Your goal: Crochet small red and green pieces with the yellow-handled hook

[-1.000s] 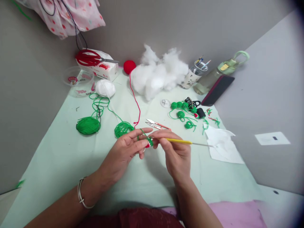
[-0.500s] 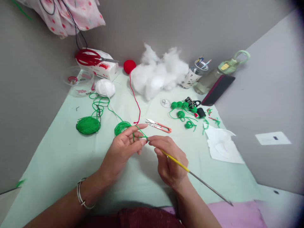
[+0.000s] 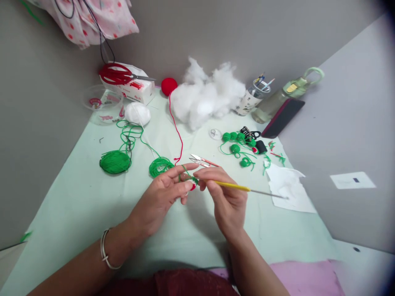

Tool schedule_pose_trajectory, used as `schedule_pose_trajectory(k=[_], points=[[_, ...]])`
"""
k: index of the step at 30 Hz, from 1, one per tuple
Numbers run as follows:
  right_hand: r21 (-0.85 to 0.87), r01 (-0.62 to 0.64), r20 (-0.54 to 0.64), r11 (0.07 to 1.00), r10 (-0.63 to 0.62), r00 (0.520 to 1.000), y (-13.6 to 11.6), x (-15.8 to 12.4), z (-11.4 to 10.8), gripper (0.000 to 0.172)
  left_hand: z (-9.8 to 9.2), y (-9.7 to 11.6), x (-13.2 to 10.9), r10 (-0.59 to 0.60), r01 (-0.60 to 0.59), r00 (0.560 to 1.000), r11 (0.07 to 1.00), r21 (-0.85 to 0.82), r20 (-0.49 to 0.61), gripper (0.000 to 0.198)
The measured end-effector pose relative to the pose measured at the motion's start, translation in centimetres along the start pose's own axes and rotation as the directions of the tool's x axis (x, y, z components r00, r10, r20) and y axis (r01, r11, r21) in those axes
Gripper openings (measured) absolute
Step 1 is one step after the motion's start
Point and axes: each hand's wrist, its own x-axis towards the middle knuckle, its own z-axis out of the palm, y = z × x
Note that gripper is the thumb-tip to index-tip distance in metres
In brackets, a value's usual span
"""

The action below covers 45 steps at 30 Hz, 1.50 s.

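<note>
On a pale green tablecloth [image 3: 77,205] tucked into a grey-walled corner [image 3: 216,28], the left hand [image 3: 163,197] pinches a small green-and-red crochet piece [image 3: 193,183] at near centre, while the right hand [image 3: 226,199] grips a yellow-handled crochet hook [image 3: 237,187] whose tip meets the piece, with white stuffing [image 3: 206,96] heaped far back by the wall.

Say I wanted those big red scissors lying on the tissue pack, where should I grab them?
Take the red scissors by their handle loops, coming from above and the left. They lie flat on the tissue pack with the loops at the left end and the metal blades pointing right.
</note>
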Motion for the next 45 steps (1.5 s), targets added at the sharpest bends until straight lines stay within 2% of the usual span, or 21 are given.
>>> schedule_pose_trajectory(k=[4,6,8,10,13,16,20,25,27,29,33,36,39,41,45], points=[[-0.237,0.153,0.044,0.959,-0.146,0.988,0.5,-0.9,0.2,0.028,0.3,-0.3,0.0,0.071,-0.068,0.996,0.996,0.059,-0.058,0.036],[-0.390,0.257,0.110,0.884,-0.233,0.966,0.6,-1.3,0.1,0.036,0.1,-0.4,0.0,0.026,-0.026,0.999,1.000,-0.009,-0.046,0.037],[-0.435,0.302,0.138,0.849,-0.269,0.953,0.6,-1.4,-0.1,0.038,-0.1,-0.4,0.1,-0.067,0.066,0.998,0.992,-0.106,0.000,0.034],[-0.338,0.221,0.054,0.915,-0.216,0.975,0.4,-1.0,-0.4,0.031,-0.5,-0.3,0.3,-0.125,0.127,0.992,0.976,-0.177,0.023,0.031],[-0.030,0.004,-0.081,1.000,-0.006,0.997,0.1,-0.2,-0.6,0.022,-0.6,-0.1,0.4,-0.101,0.096,0.995,0.978,-0.185,-0.016,0.029],[0.163,-0.118,-0.019,0.979,0.123,0.992,0.2,0.1,-0.5,0.017,-0.3,0.0,0.3,-0.031,0.029,0.999,0.997,-0.074,-0.031,0.029],[0.234,-0.201,0.027,0.951,0.201,0.979,0.5,0.0,-0.5,0.017,0.1,0.0,0.0,0.024,-0.023,1.000,0.998,0.053,-0.015,0.028],[0.321,-0.267,0.015,0.909,0.277,0.961,0.3,-0.1,-0.7,0.019,0.1,0.2,-0.2,0.040,-0.033,0.997,0.993,0.115,-0.064,0.030],[0.267,-0.234,-0.005,0.935,0.244,0.970,0.0,-0.1,-0.7,0.021,0.1,0.2,-0.2,0.047,-0.037,0.996,0.991,0.130,-0.079,0.030],[0.139,-0.169,-0.022,0.976,0.173,0.985,-0.2,-0.3,-0.7,0.022,0.1,0.2,-0.2,0.063,-0.049,0.994,0.988,0.148,-0.088,0.030],[-0.138,0.055,0.025,0.989,-0.052,0.998,-0.4,-0.6,-0.6,0.023,0.1,0.1,-0.1,0.088,-0.069,0.991,0.981,0.182,-0.103,0.029],[-0.290,0.245,0.114,0.925,-0.221,0.969,-0.4,-0.7,-0.6,0.026,-0.1,-0.3,-0.1,0.118,-0.090,0.985,0.973,0.212,-0.124,0.031],[-0.416,0.395,0.208,0.819,-0.337,0.918,-0.3,-0.8,-0.6,0.028,-0.3,-0.6,-0.1,0.157,-0.121,0.977,0.966,0.228,-0.148,0.034],[-0.458,0.442,0.227,0.771,-0.379,0.897,-0.3,-0.9,-0.5,0.029,-0.3,-0.8,-0.2,0.175,-0.132,0.970,0.962,0.238,-0.168,0.035],[-0.486,0.462,0.235,0.742,-0.398,0.887,-0.1,-1.2,-0.4,0.031,0.2,-0.8,-0.4,0.211,-0.160,0.957,0.957,0.244,-0.199,0.035]])
